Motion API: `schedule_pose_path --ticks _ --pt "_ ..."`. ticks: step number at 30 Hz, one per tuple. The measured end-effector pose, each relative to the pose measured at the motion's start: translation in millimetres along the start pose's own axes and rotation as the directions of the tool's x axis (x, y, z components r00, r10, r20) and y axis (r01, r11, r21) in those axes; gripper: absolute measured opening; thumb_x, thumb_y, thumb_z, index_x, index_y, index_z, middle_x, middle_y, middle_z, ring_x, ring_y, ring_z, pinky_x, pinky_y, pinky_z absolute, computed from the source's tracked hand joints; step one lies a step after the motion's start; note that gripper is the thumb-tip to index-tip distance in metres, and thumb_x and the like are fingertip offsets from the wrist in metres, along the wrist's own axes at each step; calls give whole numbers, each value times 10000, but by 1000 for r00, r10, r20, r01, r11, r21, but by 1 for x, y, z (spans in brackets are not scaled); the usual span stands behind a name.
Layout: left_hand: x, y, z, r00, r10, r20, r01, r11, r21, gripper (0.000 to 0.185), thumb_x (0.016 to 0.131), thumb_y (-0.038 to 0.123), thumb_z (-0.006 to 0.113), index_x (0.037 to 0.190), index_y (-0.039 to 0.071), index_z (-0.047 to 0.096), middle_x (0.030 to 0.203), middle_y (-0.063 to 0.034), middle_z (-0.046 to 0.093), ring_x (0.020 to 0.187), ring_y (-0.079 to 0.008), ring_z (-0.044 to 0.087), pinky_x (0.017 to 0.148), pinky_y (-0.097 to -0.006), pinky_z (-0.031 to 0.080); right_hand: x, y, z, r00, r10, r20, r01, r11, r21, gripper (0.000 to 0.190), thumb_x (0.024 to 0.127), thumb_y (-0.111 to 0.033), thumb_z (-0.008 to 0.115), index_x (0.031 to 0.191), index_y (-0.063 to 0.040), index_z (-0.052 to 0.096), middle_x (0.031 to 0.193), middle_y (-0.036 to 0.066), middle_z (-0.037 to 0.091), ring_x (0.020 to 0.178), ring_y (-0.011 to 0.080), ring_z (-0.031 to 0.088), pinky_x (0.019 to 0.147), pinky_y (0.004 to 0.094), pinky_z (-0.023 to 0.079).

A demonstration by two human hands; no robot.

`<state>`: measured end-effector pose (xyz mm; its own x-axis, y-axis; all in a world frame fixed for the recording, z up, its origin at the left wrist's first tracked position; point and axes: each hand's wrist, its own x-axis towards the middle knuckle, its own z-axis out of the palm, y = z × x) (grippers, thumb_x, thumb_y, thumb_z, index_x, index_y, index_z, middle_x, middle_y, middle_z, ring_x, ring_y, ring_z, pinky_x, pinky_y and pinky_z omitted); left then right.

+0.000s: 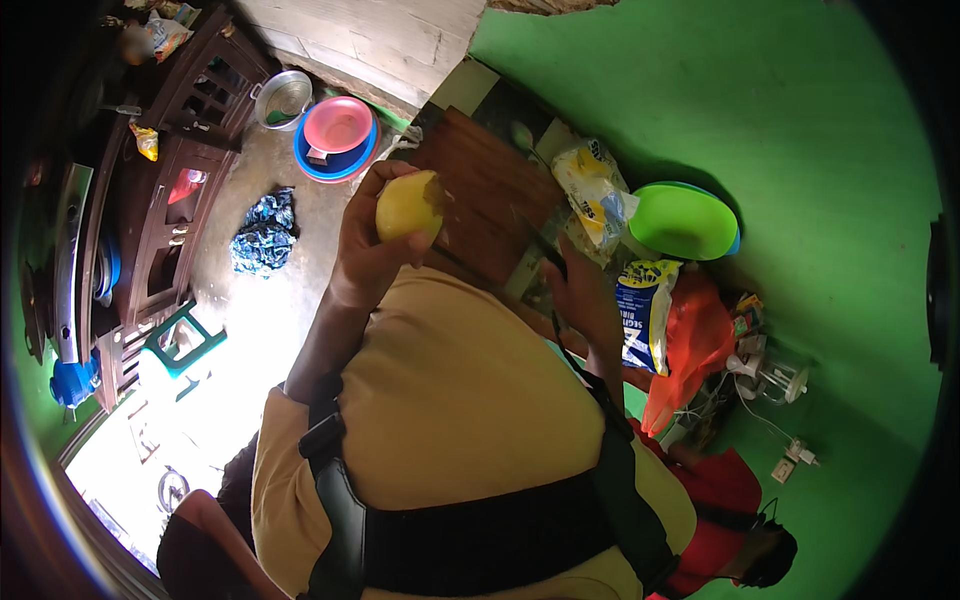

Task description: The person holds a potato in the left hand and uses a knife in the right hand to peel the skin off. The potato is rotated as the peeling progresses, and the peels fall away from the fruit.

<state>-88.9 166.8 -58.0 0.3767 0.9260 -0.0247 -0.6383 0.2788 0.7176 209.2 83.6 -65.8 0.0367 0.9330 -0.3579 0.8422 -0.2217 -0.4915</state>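
Note:
In the head view, my left hand [364, 244] grips what looks like a partly peeled potato [405, 210], yellow with a patch of brownish skin at its right end. To the right, my right hand [589, 296] is closed around the black handle of a knife [551, 253]. The blade points up and left, apart from the potato, and is hard to make out against the board. Beyond both hands lies a reddish-brown wooden board [491, 180] on a checkered tiled surface [465, 86]. A spoon [523, 136] rests near the board's far right edge.
Right of the board are a tissue pack [589, 187], a green plastic basin [684, 223], a blue-and-yellow packet [646, 315] and a red plastic bag [694, 330]. Stacked basins [337, 124], a metal pot [285, 97] and crumpled cloth [264, 232] lie on the left floor. People are at both lower sides.

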Motion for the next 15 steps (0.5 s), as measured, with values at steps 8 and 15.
schedule_pose_path --ticks 8,15 --pt "-2 5 9 998 -44 39 47 996 -72 691 787 98 797 1378 62 442 1147 -139 655 781 -166 658 554 -240 466 4 -97 -39 962 -269 -43 243 779 578 580 1009 -178 651 1545 -52 470 888 115 659 751 194 608 699 334 478" --pt "-16 7 3 998 -50 -28 53 991 126 664 777 52 804 1360 42 484 1142 -83 650 897 -137 656 715 -243 512 26 -124 -36 743 -655 -135 632 622 463 566 995 -65 636 1540 -38 485 1130 110 705 875 154 641 802 304 506"
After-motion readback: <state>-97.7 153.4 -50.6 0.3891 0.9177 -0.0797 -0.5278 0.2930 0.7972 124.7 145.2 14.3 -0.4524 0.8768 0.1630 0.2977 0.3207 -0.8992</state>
